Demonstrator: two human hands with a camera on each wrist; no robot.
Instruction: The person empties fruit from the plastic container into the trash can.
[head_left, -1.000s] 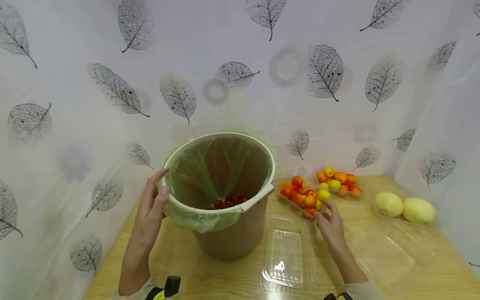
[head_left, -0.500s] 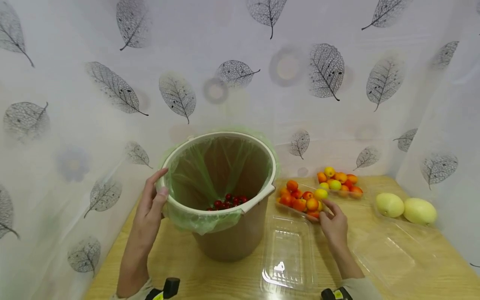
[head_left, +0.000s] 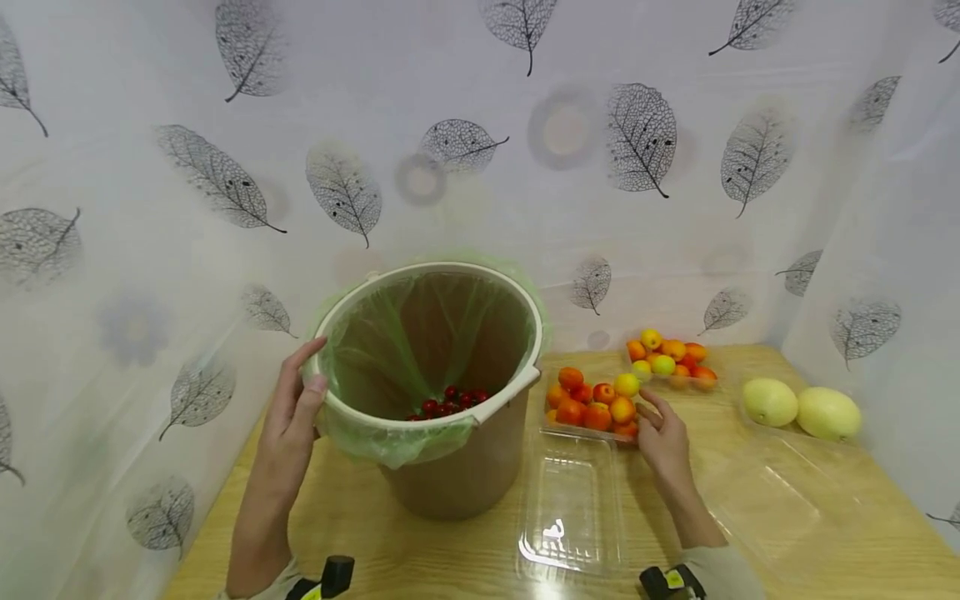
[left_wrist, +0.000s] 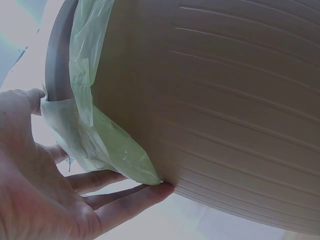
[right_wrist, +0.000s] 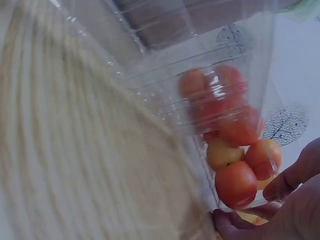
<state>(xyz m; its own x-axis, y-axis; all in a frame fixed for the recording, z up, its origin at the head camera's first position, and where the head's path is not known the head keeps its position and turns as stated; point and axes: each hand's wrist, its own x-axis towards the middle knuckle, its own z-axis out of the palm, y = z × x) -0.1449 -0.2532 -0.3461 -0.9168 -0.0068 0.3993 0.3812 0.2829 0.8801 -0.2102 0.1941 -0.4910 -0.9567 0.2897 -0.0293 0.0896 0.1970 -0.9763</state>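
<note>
My left hand (head_left: 285, 429) rests against the left side of a brown bucket (head_left: 459, 475) with a pale rim. In the left wrist view, its fairly straight fingers (left_wrist: 127, 206) touch the bucket wall and the green bag (left_wrist: 117, 147) folded over the rim. Dark red cherry-like fruits (head_left: 450, 402) lie low inside the lined bucket. Right of it, my right hand (head_left: 666, 446) pinches the near right corner of a clear plastic tray (head_left: 581, 431) filled with small orange, red and yellow fruits (head_left: 596, 404). The right wrist view shows thumb and fingers around that corner.
A clear plastic box (head_left: 572, 508) lies on the wooden table (head_left: 375, 542) between bucket and right hand. Behind stands another tray with small fruits (head_left: 671, 358). Two pale yellow melons (head_left: 798, 410) sit at the right, near another clear container (head_left: 772, 512). A leaf-patterned curtain (head_left: 480, 208) surrounds the table.
The fruit tray in my right hand has turned and shifted left, its near edge now closer to straight across. My left hand keeps its place on the bucket. The view has shifted slightly.
</note>
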